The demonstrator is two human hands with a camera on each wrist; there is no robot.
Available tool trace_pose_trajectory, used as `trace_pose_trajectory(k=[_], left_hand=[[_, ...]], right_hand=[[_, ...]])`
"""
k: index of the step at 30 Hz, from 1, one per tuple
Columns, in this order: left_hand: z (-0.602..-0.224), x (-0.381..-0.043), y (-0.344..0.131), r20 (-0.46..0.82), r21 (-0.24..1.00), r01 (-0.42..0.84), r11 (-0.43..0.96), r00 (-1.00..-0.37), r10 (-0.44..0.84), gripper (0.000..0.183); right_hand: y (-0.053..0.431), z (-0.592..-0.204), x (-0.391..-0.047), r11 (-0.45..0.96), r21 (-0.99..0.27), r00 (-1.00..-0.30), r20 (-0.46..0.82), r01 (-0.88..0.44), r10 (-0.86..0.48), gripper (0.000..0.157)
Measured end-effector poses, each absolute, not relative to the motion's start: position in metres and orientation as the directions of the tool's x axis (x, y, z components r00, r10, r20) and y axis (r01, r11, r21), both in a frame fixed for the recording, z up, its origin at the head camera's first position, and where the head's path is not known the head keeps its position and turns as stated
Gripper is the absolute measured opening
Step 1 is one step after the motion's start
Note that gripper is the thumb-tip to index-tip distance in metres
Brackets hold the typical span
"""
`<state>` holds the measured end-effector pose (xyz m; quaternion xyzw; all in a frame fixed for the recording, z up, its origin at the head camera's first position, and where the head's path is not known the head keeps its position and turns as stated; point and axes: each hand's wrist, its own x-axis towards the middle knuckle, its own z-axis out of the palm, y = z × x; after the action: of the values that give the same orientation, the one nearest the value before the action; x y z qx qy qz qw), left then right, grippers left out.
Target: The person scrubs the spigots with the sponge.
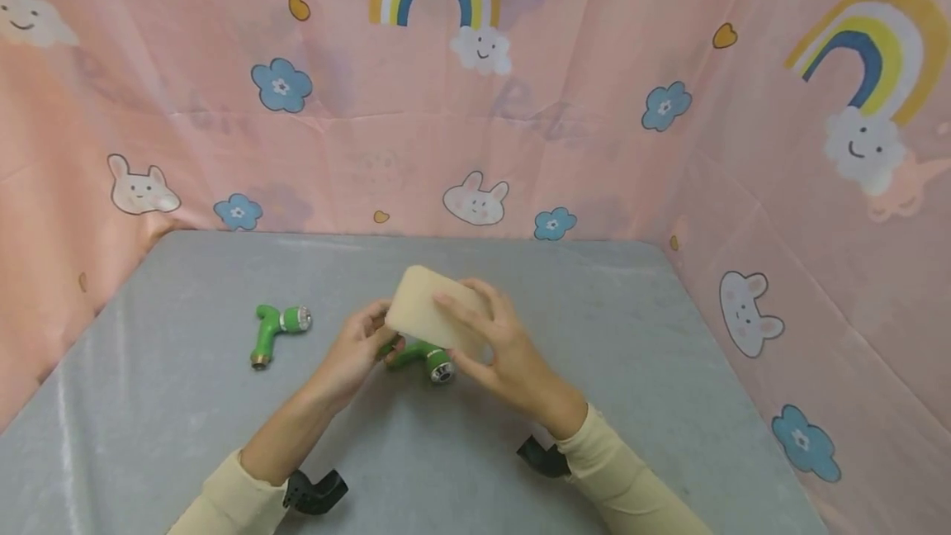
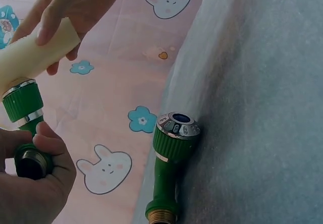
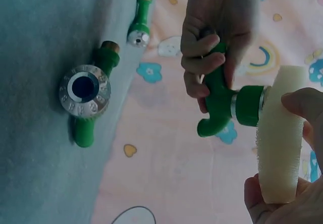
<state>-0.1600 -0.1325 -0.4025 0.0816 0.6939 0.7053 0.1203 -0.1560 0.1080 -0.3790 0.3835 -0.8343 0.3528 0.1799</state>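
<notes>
My left hand point(image 1: 355, 353) grips a green hose spray nozzle point(image 3: 218, 95) by its handle, above the table. In the head view a sponge mostly hides that nozzle. My right hand point(image 1: 508, 353) holds this pale yellow sponge point(image 1: 431, 308) with its thumb on one side and fingers on the other. In the right wrist view the nozzle's ringed head meets the sponge's flat face. A second green nozzle point(image 1: 425, 357) with a silver dial face lies on the table under the hands. To the left lies a third nozzle point(image 1: 273, 335), its brass-coloured threaded end towards me.
A grey cloth covers the table point(image 1: 594, 312). Pink curtains point(image 1: 334, 147) printed with rainbows, rabbits and flowers hang behind it and along both sides. Black wrist mounts point(image 1: 315, 492) show at both sleeves.
</notes>
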Motion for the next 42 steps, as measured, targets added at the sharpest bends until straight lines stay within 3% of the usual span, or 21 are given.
trace_pose_trajectory(k=[17,24,27,35,42], left_hand=[[-0.404,-0.161,-0.133,-0.089,0.994,-0.071,0.081,-0.966,0.244,0.038],[-0.406,-0.158,-0.128,-0.108,0.992,-0.092,0.083,-0.97,0.217,0.036],[-0.405,-0.157,-0.125,-0.11,0.991,-0.092,0.102,-0.974,0.197,0.035],[-0.406,-0.158,-0.128,-0.094,0.982,-0.065,0.178,-0.983,0.158,0.037],[-0.408,-0.161,-0.133,-0.192,0.981,-0.177,0.083,-0.954,0.23,0.042]], right_hand=[[0.122,-0.381,-0.174,0.472,-0.577,-0.745,0.536,-0.667,-0.398,0.063],[0.106,-0.38,-0.158,0.474,-0.412,-0.62,0.625,-0.778,-0.474,0.062],[0.098,-0.382,-0.153,0.52,-0.338,-0.602,0.615,-0.784,-0.509,0.064],[0.106,-0.38,-0.156,0.613,-0.338,-0.673,0.573,-0.714,-0.468,0.066],[0.116,-0.374,-0.163,0.641,-0.411,-0.734,0.56,-0.648,-0.383,0.064]])
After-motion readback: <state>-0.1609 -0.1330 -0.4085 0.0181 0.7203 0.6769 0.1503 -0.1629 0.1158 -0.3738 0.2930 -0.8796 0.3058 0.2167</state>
